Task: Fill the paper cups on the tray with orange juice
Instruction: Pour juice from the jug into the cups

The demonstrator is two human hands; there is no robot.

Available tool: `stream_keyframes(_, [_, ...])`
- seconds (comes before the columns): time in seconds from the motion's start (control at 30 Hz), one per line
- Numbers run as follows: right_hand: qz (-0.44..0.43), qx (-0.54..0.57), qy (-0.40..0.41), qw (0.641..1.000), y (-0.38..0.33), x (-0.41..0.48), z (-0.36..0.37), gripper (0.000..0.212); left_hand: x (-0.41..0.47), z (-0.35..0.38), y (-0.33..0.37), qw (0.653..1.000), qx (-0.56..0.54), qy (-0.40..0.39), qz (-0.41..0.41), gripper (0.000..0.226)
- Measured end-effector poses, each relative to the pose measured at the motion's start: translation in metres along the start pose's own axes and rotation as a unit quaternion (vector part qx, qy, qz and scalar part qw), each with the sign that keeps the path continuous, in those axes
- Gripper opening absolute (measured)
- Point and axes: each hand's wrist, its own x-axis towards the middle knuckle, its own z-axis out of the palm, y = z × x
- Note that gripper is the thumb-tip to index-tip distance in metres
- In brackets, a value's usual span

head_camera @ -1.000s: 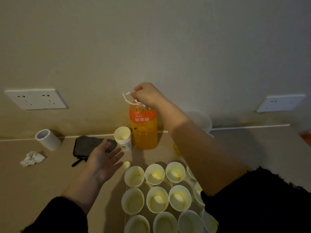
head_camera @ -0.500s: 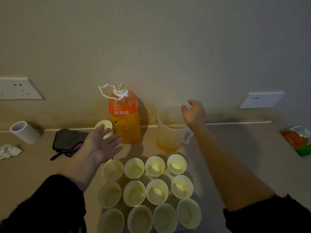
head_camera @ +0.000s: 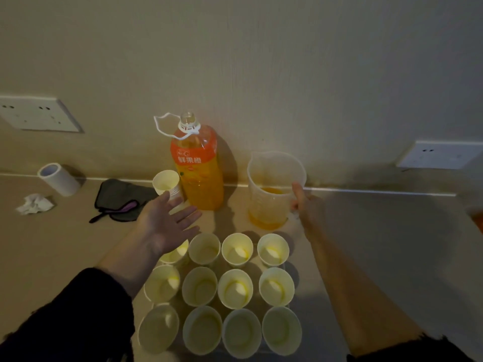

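Twelve pale paper cups (head_camera: 236, 288) stood in three rows of four near the table's front edge, rims touching or nearly so. Several held only a thin yellow film at the bottom. Behind them stood the uncapped bottle (head_camera: 197, 176), mostly full of orange juice, and just to its right a clear jug (head_camera: 271, 189) with a shallow orange layer. The right hand (head_camera: 304, 205) gripped the jug's handle. The left hand (head_camera: 167, 223) hovered wide, fingers spread, over the far-left cup.
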Motion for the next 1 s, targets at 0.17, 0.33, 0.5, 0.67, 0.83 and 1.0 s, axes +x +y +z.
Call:
stream_keyframes(0.17, [0.012, 0.11, 0.046, 0.993, 0.001, 0.006, 0.006, 0.032, -0.005, -0.02, -0.002, 1.0, -0.014, 0.013, 0.005, 0.049])
stream_keyframes(0.33, [-0.007, 0.106, 0.088, 0.991, -0.005, 0.016, 0.0, 0.037, -0.011, -0.038, -0.001, 0.999, -0.018, 0.023, 0.019, 0.051])
stream_keyframes(0.5, [-0.078, 0.148, 0.078, 0.983, -0.031, 0.027, -0.016, 0.03, -0.014, -0.049, -0.004, 0.999, -0.031, 0.017, 0.02, 0.052])
stream_keyframes(0.67, [-0.16, 0.171, 0.024, 0.972, -0.072, 0.024, -0.024, 0.031, -0.017, -0.056, -0.004, 0.999, -0.04, 0.0, 0.032, 0.051])
stream_keyframes(0.83, [-0.212, 0.197, -0.054, 0.956, -0.103, 0.003, -0.017, 0.024, -0.016, -0.066, 0.007, 0.999, -0.035, -0.011, 0.034, 0.053])
stream_keyframes(1.0, [-0.205, 0.19, -0.094, 0.956, -0.117, -0.014, -0.004, 0.024, -0.015, -0.073, 0.025, 0.998, -0.037, -0.021, 0.038, 0.053])
